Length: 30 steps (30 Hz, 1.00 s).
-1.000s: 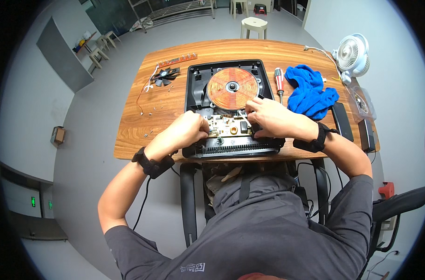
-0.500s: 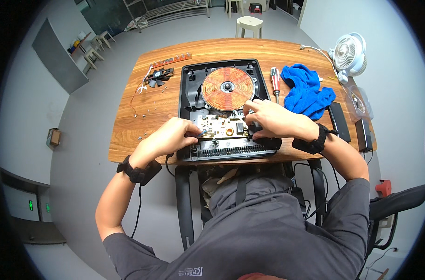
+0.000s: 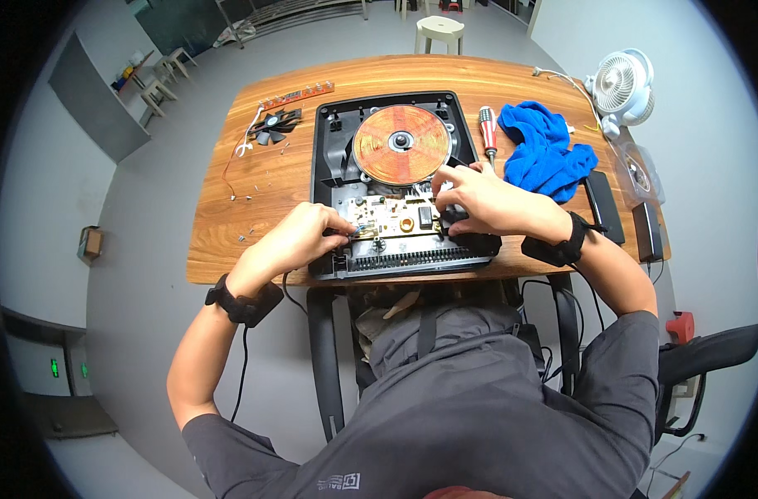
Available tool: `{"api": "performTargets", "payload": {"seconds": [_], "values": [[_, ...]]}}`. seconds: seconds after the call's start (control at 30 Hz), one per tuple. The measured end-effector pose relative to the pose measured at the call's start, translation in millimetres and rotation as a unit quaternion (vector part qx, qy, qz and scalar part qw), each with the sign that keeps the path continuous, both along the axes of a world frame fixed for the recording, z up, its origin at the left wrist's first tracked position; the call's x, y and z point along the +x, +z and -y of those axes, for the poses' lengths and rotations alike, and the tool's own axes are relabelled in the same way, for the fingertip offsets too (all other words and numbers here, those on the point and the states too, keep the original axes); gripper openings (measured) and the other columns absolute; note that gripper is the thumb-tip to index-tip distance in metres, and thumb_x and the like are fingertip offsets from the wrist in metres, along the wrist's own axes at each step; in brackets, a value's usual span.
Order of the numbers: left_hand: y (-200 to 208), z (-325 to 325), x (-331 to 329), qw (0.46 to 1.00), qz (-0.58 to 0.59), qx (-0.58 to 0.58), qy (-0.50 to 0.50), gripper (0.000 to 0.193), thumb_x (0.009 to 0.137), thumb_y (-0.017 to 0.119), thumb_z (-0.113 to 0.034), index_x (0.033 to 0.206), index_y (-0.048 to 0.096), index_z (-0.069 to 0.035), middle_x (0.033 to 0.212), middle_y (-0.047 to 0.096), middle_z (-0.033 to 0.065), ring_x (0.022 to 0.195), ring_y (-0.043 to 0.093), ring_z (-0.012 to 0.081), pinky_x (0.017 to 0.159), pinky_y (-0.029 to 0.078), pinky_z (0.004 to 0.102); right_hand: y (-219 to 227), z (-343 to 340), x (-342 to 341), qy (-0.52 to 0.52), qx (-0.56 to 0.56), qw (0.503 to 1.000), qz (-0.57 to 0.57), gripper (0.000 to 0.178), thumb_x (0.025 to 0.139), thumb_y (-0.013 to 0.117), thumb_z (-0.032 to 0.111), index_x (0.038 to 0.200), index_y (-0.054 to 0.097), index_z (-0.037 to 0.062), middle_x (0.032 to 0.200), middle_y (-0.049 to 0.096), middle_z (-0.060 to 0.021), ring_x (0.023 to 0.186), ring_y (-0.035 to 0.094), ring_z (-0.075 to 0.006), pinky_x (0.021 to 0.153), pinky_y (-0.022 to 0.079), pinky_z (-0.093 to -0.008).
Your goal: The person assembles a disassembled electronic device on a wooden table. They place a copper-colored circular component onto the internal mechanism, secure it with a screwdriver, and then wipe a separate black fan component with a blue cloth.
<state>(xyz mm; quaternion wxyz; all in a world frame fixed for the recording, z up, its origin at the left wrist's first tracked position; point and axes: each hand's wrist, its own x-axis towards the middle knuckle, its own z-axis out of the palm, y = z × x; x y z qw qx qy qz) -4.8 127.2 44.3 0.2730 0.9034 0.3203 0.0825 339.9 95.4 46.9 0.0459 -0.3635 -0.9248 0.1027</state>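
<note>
An opened induction cooker's black housing (image 3: 325, 158) lies on the table in front of me. A round copper coil (image 3: 379, 145) occupies its far half. Nearer to me sits a pale circuit board (image 3: 391, 224) with several components on it. My left hand (image 3: 316, 231) pinches the board's left end, thumb and fingertips together. At the right end, my right hand (image 3: 491, 204) has its fingers curled down around the board's edge and a dark part there; the exact contact is partly hidden. A black slotted vent strip (image 3: 412, 259) runs along the housing's near side.
Left of the housing are a black fan (image 3: 273, 129), a narrow strip board (image 3: 296, 96) with wires and several small screws. To the right lie a red-handled screwdriver (image 3: 488, 131), a blue cloth (image 3: 545, 154) and a black box (image 3: 603, 206). A white desk fan (image 3: 624, 87) stands beyond.
The whole view has shifted slightly, so the table sits a little higher in it. Both hands stay at the circuit board's two ends, with only slight finger movement.
</note>
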Motion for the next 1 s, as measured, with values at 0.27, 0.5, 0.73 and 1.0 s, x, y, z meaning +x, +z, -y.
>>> {"api": "performTargets", "payload": {"seconds": [0.27,0.5,0.73,1.0], "values": [[6,1,1,1.000,-0.004,-0.003,-0.006,0.025,0.084,0.076,-0.008,0.108,0.077,-0.002,0.095,0.074,0.0165,0.089,0.072,0.0325,0.081,0.056,0.0387,0,0,-1,0.000,-0.007,1.000,0.008,0.032,0.083,0.082,0.024,0.108,0.068,0.0103,0.127,0.053,-0.0073,0.125,0.053,-0.0263,0.106,0.036,-0.0574],[7,-1,4,1.000,-0.021,-0.009,-0.002,0.024,0.084,0.076,-0.009,0.107,0.077,-0.002,0.094,0.074,0.0162,0.088,0.072,0.0316,0.080,0.056,0.0378,2,1,-1,0.000,-0.005,1.000,0.009,0.032,0.083,0.082,0.023,0.108,0.067,0.0099,0.127,0.053,-0.0068,0.123,0.054,-0.0257,0.108,0.035,-0.0537],[8,3,6,1.000,-0.004,-0.022,0.004,0.022,0.084,0.075,-0.006,0.106,0.077,-0.001,0.097,0.074,0.0173,0.091,0.072,0.0328,0.082,0.057,0.0380,4,3,1,0.005,-0.011,1.000,0.009,0.032,0.083,0.081,0.023,0.108,0.067,0.0099,0.127,0.053,-0.0068,0.123,0.054,-0.0257,0.107,0.037,-0.0532],[6,0,5,0.999,-0.022,-0.031,0.001,0.024,0.085,0.076,-0.008,0.107,0.075,0.000,0.098,0.074,0.0159,0.093,0.072,0.0320,0.084,0.056,0.0381,3,1,0,0.005,-0.001,1.000,0.004,0.032,0.081,0.082,0.022,0.107,0.068,0.0094,0.126,0.054,-0.0071,0.123,0.054,-0.0261,0.106,0.037,-0.0537]]}}
